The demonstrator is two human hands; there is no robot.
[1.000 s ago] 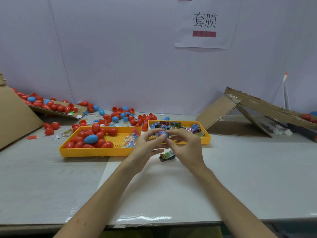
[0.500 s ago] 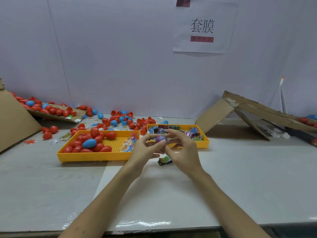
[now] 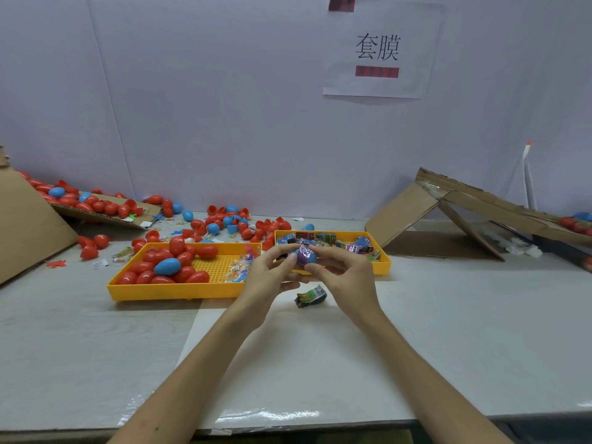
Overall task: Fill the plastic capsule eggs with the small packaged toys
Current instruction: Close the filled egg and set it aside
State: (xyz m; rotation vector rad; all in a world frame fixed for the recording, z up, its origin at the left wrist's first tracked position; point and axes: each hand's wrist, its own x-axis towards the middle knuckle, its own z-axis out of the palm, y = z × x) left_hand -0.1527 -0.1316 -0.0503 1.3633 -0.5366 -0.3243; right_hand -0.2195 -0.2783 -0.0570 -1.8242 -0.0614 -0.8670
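Above table (image 3: 448, 331), both hands' grip grasping blue egg half (image 3: 311, 257), purple packet (image 3: 302, 254); wall sign (image 3: 381, 49) reads "套膜".

even, diffuse light fills the scene, bright without harsh contrast. the wall (image 3: 208, 107) reads pale lilac, a cool colour cast. shadows are soft: a faint one lies under the hands beside the small packet (image 3: 310, 296) on the table (image 3: 448, 331), and a darker one sits under the folded cardboard (image 3: 455, 216) at right. a streak of glare runs along the clear film (image 3: 266, 415) at the table's near edge. wide-angle distortion bows the table edge and stretches the forearms toward the lower corners. the centre is fairly sharp; the far eggs (image 3: 96, 205) and the outer edges look softer, with compression smear.
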